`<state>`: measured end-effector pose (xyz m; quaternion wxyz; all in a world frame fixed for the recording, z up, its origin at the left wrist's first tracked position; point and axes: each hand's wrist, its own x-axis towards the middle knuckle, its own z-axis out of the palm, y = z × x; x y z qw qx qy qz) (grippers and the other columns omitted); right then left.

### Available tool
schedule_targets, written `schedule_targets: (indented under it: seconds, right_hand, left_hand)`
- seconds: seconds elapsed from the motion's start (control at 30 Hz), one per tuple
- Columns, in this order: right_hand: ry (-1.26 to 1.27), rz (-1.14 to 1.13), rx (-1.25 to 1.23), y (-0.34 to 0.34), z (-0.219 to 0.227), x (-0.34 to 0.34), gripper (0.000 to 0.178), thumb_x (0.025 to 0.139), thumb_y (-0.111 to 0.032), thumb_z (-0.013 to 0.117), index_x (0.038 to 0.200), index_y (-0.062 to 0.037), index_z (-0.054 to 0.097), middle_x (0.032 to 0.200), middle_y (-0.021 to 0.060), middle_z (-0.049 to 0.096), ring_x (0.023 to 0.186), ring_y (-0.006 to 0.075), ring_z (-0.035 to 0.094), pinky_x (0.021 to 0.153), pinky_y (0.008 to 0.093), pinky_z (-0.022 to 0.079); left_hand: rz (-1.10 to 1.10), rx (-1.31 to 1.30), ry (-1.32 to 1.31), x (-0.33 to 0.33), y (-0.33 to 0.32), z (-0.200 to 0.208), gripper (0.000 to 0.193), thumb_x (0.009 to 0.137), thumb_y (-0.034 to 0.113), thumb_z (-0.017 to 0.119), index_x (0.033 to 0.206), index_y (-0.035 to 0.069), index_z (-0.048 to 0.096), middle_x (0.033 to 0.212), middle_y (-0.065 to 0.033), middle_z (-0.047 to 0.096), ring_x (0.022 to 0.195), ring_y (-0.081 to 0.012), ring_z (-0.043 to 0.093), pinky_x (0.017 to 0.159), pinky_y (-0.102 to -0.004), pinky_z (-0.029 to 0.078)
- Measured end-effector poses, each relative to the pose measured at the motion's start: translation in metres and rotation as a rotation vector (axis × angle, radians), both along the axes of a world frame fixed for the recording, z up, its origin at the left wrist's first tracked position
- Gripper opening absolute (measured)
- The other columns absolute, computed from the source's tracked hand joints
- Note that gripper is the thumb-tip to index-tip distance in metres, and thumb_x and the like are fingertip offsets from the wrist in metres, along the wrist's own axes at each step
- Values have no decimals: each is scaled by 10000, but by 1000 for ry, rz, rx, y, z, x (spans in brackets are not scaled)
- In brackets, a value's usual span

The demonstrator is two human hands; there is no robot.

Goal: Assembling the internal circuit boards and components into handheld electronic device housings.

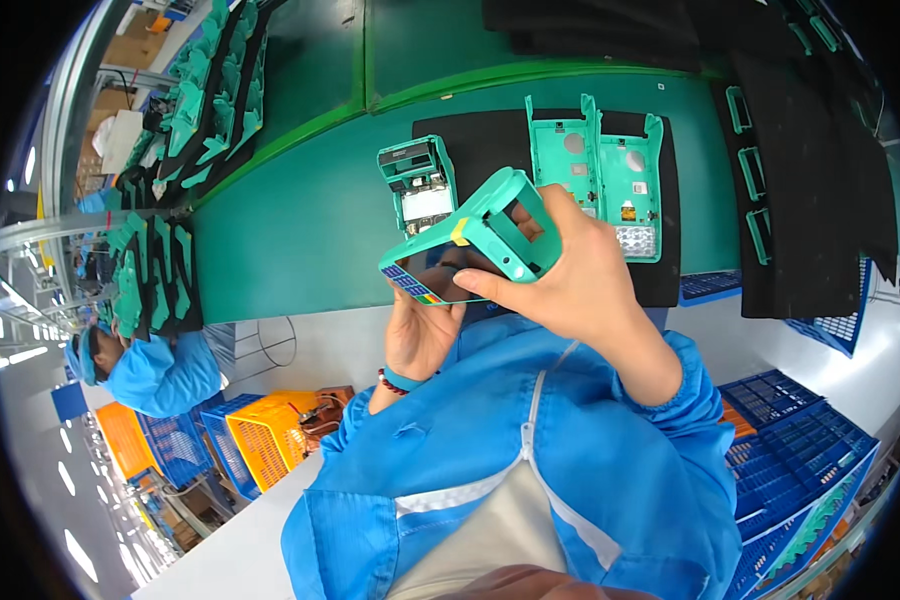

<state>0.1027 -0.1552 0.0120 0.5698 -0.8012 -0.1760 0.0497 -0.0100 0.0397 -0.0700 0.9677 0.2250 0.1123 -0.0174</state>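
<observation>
Both my hands hold a teal plastic device housing [475, 240] with a dark screen and a strip of coloured keys at its lower edge. My left hand [420, 335] grips its lower end from below. My right hand [570, 280] grips the end with the rectangular opening, thumb along the edge. Beyond it, two open teal housing shells [595, 170] lie side by side on a black mat [670, 270]. A third teal part [417, 182] with a white insert lies on the green table [290, 230] beside the mat.
Black trays with several teal shells [210, 90] line the left side. Black foam trays [820, 200] stand at the right. Blue crates [790, 440] and an orange crate [270, 435] are lower down. Another person in a blue coat [160, 370] works at the left.
</observation>
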Motion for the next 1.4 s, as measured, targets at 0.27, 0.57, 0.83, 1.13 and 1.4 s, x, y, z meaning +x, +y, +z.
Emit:
schedule_targets:
  seconds: [0.27, 0.57, 0.83, 1.13, 1.4]
  right_hand:
    - [31, 25, -194, -5, -2, 0, 844, 664, -577, 866, 1129, 39, 524, 904, 175, 708, 784, 340, 727, 700, 405, 578]
    - [340, 165, 164, -25, -14, 9, 801, 660, -243, 951, 1287, 21, 527, 1084, 61, 653, 1022, 163, 613, 956, 317, 473]
    - [358, 144, 125, -22, 1, -1, 854, 639, -250, 958, 1310, 11, 499, 1045, 62, 667, 1018, 155, 612, 927, 308, 487]
    - [275, 228, -14, -22, 26, -11, 887, 753, -345, 855, 1295, 137, 344, 1021, 284, 686, 901, 376, 728, 749, 407, 589]
    - [204, 232, -4, -20, 27, -16, 840, 748, -287, 851, 1271, 130, 344, 974, 287, 688, 874, 383, 732, 733, 405, 590]
  left_hand:
    - [-2, 10, 18, 0, 8, 7, 499, 1054, 459, 430, 1472, 188, 419, 1399, -50, 563, 1344, -221, 489, 1110, -445, 431]
    - [-14, 406, -124, 2, 14, 10, 422, 1040, 382, 517, 1371, 120, 505, 1280, -58, 646, 1167, -218, 629, 1028, -436, 478]
    - [62, 341, -4, -2, 6, 6, 425, 1039, 401, 509, 1336, 97, 525, 1258, -65, 644, 1168, -266, 619, 995, -439, 504]
    - [-127, 37, 153, -8, 5, -3, 448, 1064, 451, 412, 1346, 122, 527, 1136, 3, 640, 1060, -150, 589, 910, -354, 487]
    - [-136, -49, 200, -14, 8, -12, 407, 1050, 460, 445, 1315, 173, 562, 1074, 51, 648, 1028, -101, 599, 868, -328, 496]
